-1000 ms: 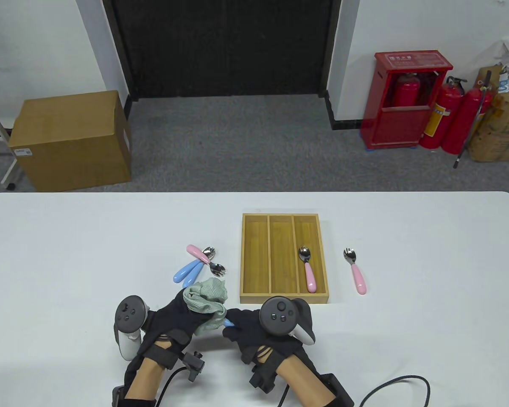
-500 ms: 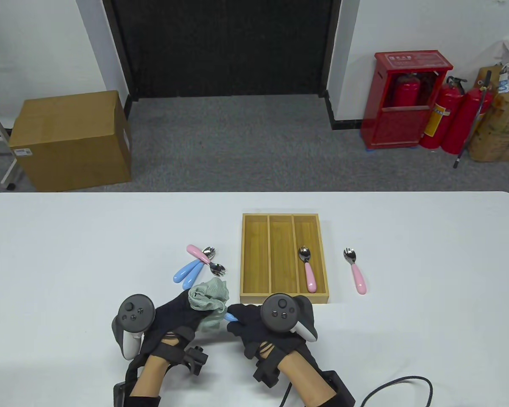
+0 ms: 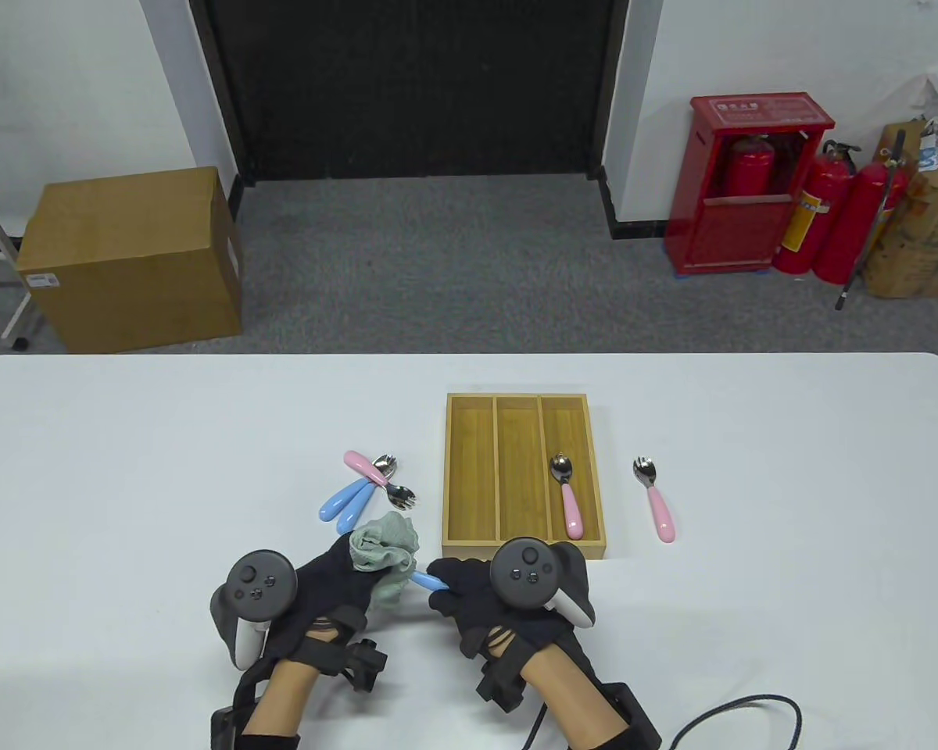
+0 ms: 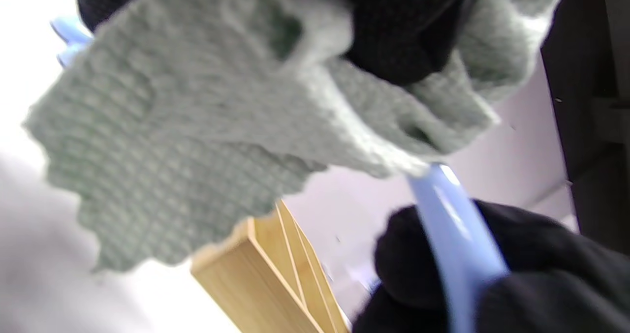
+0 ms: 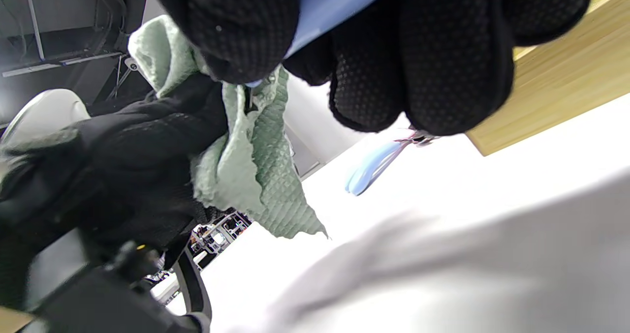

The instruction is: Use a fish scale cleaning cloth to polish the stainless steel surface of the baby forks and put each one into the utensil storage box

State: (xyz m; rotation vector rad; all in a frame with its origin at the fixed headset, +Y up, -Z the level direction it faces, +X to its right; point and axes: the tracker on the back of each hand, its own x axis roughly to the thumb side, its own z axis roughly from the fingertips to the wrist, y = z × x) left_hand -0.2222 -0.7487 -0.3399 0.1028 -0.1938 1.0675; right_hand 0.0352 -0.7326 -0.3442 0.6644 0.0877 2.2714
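My left hand (image 3: 336,578) grips the pale green fish scale cloth (image 3: 383,547), bunched around the head of a blue-handled baby fork (image 3: 424,580). My right hand (image 3: 477,598) holds that fork by its blue handle (image 4: 453,254), just in front of the wooden storage box (image 3: 469,547). The fork's steel head is hidden inside the cloth (image 5: 256,175). One pink-handled utensil (image 3: 569,500) lies in the box's right compartment. Another pink fork (image 3: 656,500) lies right of the box. A small pile of pink and blue forks (image 3: 367,488) lies left of the box.
The box (image 4: 266,274) sits mid-table with its left and middle compartments empty. A black cable (image 3: 742,707) curls on the table at the bottom right. Beyond the far table edge are a cardboard carton (image 3: 129,258) and a red extinguisher cabinet (image 3: 739,183).
Both hands shifted slightly right and toward me. The right hand drew back from the cloth, so more of the blue handle shows between the hands.
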